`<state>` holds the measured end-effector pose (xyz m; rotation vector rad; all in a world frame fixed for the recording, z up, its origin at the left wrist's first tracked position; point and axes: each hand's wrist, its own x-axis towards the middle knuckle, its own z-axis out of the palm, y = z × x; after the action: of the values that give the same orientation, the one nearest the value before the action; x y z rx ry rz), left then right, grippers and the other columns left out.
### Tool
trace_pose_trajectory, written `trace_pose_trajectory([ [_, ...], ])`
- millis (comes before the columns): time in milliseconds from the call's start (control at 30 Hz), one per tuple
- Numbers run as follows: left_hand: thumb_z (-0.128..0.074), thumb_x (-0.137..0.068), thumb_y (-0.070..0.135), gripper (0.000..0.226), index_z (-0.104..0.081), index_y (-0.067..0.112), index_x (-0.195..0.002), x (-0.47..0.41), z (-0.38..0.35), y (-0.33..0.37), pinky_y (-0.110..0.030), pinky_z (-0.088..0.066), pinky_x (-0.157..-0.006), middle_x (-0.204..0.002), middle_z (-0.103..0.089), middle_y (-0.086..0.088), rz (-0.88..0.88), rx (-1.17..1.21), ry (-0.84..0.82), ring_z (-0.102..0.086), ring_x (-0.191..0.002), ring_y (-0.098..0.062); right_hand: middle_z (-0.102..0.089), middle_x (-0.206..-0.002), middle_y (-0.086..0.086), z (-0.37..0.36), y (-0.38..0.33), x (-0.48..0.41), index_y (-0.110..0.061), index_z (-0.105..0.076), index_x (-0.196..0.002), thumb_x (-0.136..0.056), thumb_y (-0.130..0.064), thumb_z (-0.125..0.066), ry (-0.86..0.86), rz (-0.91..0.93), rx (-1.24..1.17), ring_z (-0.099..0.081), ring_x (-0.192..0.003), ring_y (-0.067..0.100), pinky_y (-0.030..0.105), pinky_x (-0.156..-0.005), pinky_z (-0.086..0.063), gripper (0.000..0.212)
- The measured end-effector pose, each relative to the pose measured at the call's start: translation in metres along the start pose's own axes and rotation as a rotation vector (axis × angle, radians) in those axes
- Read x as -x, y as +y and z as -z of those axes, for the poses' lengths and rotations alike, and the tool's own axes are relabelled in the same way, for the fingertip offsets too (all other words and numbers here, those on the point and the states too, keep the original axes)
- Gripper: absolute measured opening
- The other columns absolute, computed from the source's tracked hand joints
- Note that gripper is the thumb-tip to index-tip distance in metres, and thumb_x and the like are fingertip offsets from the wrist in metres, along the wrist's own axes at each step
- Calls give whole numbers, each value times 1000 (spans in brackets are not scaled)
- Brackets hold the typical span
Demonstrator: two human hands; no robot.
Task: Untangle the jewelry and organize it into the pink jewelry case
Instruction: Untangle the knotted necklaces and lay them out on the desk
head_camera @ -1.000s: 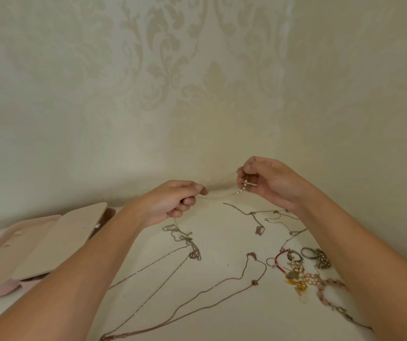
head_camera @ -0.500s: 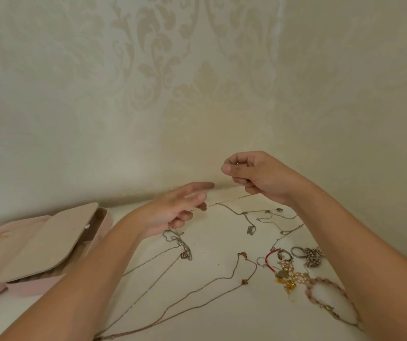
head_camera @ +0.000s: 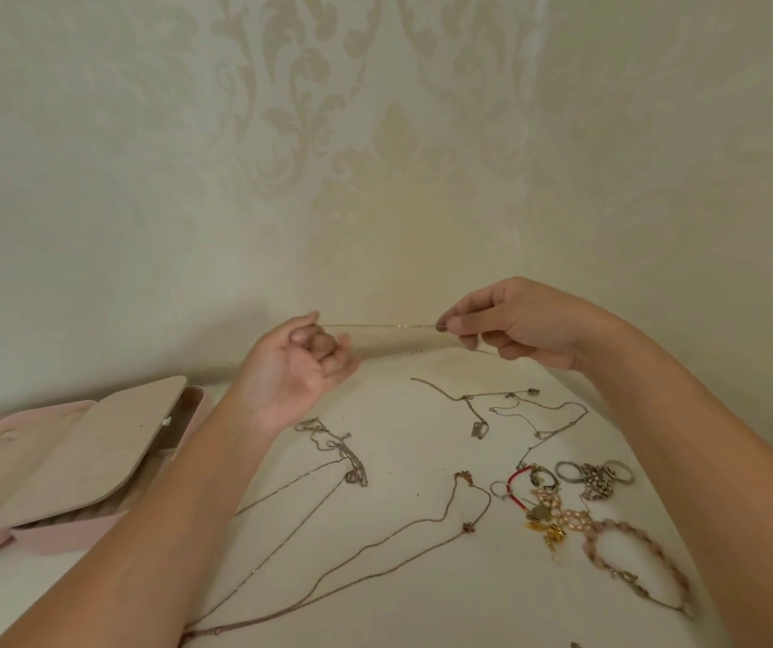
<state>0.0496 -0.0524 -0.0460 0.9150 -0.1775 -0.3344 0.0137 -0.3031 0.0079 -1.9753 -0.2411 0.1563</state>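
Stretching a thin gold chain taut between our hands.
Our left hand, fingers curled, pinches one end and our right hand pinches the other. Loose silver chains lie at 6 o'clock, metal rings and a pink beaded bracelet at 4, the open pink jewelry case at 8.

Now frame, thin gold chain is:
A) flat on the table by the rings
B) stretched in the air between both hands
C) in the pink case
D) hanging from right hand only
B: the thin gold chain spans straight from the left hand to the right hand, both pinching it.
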Motion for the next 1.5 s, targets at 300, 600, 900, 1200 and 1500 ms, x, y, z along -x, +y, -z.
trace_pose_trajectory([
  [300, -35, -101, 20, 48, -42, 16, -54, -15, 49, 15, -15, -20, -28, -39, -26, 7, -8, 324, 299, -25, -28, -4, -41, -50, -5, 21, 21, 1, -4, -71, -100, -96, -10, -54, 78, -142, 3, -25, -39, 4, 14, -35, -24, 18],
  [600, -39, -101, 12, 30, -52, 12, -74, -10, 59, 35, -12, -37, -42, -45, -49, 5, -264, 314, 494, -45, -37, -4, -60, -57, -5, 24, 19, 5, -15, -75, -83, -92, -12, -60, 50, -164, 406, -31, -46, 10, 17, -42, -28, 17],
  [900, -44, -100, 6, 21, -60, 7, -85, 4, 60, 60, -13, -43, -50, -75, -54, 2, -504, 402, 542, -55, -49, -4, -68, -72, -2, 28, 17, 8, -7, -72, -96, -94, -6, -56, 134, -348, 625, -35, -32, 2, 15, -45, -33, 17],
  [1200, -59, -94, 10, 9, -68, 8, -94, 15, 61, 70, -12, -46, -60, -78, -59, 0, -549, 268, 603, -59, -65, -5, -67, -67, 13, 26, 23, 4, 7, -69, -88, -82, 6, -68, 253, -358, 462, -61, -55, 19, 17, -45, -52, 6],
  [1500, -61, -88, 4, 6, -58, 8, -86, 19, 10, 41, -13, -49, -49, -59, -68, 2, -35, -456, 298, -67, -56, -6, -68, -68, 8, 22, 16, 3, 1, -69, -85, -81, 6, -68, 337, -185, 473, -64, -58, 12, 14, -52, -52, 5],
])
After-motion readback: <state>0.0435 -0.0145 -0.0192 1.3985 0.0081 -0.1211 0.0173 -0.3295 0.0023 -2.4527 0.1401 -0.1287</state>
